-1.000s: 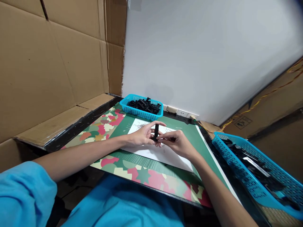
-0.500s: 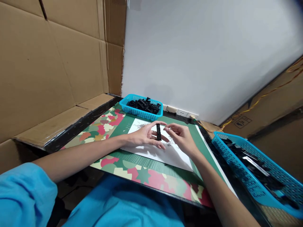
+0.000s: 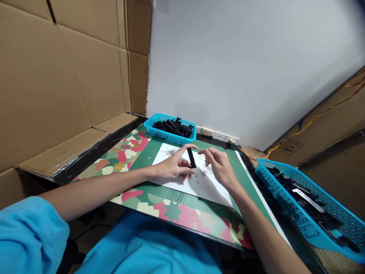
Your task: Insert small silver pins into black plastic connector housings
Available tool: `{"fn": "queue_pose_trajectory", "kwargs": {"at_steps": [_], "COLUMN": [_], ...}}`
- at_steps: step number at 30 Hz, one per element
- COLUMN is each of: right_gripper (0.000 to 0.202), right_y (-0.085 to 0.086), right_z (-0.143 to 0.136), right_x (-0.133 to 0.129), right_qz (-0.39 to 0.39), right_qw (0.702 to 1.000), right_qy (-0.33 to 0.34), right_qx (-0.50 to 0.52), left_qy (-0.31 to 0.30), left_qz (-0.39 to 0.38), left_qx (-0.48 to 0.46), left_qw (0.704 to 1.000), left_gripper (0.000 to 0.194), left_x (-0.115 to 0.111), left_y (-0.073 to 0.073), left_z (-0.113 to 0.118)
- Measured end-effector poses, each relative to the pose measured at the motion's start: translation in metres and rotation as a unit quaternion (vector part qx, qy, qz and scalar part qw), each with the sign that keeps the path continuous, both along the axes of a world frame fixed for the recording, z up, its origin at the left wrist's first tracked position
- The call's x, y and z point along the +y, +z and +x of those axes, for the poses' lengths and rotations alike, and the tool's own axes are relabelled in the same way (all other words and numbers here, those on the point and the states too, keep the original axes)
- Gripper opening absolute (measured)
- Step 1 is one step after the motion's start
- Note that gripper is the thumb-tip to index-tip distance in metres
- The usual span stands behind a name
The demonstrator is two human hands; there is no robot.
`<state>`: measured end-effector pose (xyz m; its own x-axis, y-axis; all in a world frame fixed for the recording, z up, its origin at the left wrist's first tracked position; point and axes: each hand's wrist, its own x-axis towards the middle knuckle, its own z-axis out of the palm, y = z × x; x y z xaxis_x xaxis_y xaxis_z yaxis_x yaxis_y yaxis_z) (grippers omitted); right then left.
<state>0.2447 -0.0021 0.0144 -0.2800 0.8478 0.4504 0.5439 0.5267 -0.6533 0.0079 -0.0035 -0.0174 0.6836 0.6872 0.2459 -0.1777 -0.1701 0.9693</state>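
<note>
A narrow black plastic part (image 3: 191,157) stands slightly tilted between the thumb and fingers of my left hand (image 3: 173,165). To its right, my right hand (image 3: 219,163) is pinched, with thumb and index fingertips together; whatever is between them is too small to name. Beneath both hands lies a white sheet (image 3: 182,184). Tiny metallic pieces (image 3: 204,170) are scattered on the sheet near my right hand, and another small pile (image 3: 170,152) lies by its back left corner.
A blue basket (image 3: 164,134) of black parts stands at the table's back. Another blue basket (image 3: 302,219) with black parts is at the right. Cardboard (image 3: 62,72) walls the left side. Sockets (image 3: 219,136) and a yellow cable (image 3: 302,129) run along the back and right.
The black part has tilted, its lower end shifting right. My left fingers have drawn in below it. My right hand has turned slightly, its fingertips closer together and a little farther from the part.
</note>
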Motion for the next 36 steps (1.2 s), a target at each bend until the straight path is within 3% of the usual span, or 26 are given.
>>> {"fn": "queue_pose_trajectory", "kwargs": {"at_steps": [3, 6, 11, 14, 22, 29, 36], "right_gripper": [0.048, 0.044, 0.046, 0.046, 0.038, 0.029, 0.032], "right_y": [0.005, 0.007, 0.002, -0.003, -0.012, -0.011, -0.02], "right_z": [0.005, 0.006, -0.006, -0.02, -0.026, -0.021, -0.029], "right_x": [-0.002, -0.004, -0.009, -0.015, -0.016, -0.013, -0.015], "right_qz": [0.069, 0.082, -0.027, -0.047, 0.113, 0.092, -0.012], "right_qw": [0.997, 0.996, 0.98, 0.962, 0.974, 0.982, 0.964], "right_qy": [-0.013, -0.02, 0.005, 0.019, -0.025, 0.019, 0.055], "right_qx": [-0.044, -0.027, 0.199, 0.269, 0.196, 0.163, 0.259], "left_qy": [0.035, 0.074, 0.126, 0.129, 0.117, 0.122, 0.138], "left_qz": [0.02, 0.031, 0.049, 0.066, 0.06, 0.073, 0.082], "left_qx": [-0.003, 0.0, 0.006, 0.009, 0.007, 0.005, 0.004], "left_qw": [0.999, 0.997, 0.991, 0.989, 0.991, 0.99, 0.987], "left_gripper": [0.086, 0.079, 0.073, 0.07, 0.065, 0.055, 0.051], "left_x": [0.001, 0.003, 0.003, 0.003, 0.001, 0.002, 0.003], "left_y": [-0.003, -0.005, -0.006, -0.005, -0.008, -0.01, -0.011], "left_z": [0.002, 0.002, 0.003, 0.004, 0.002, 0.002, 0.002]}}
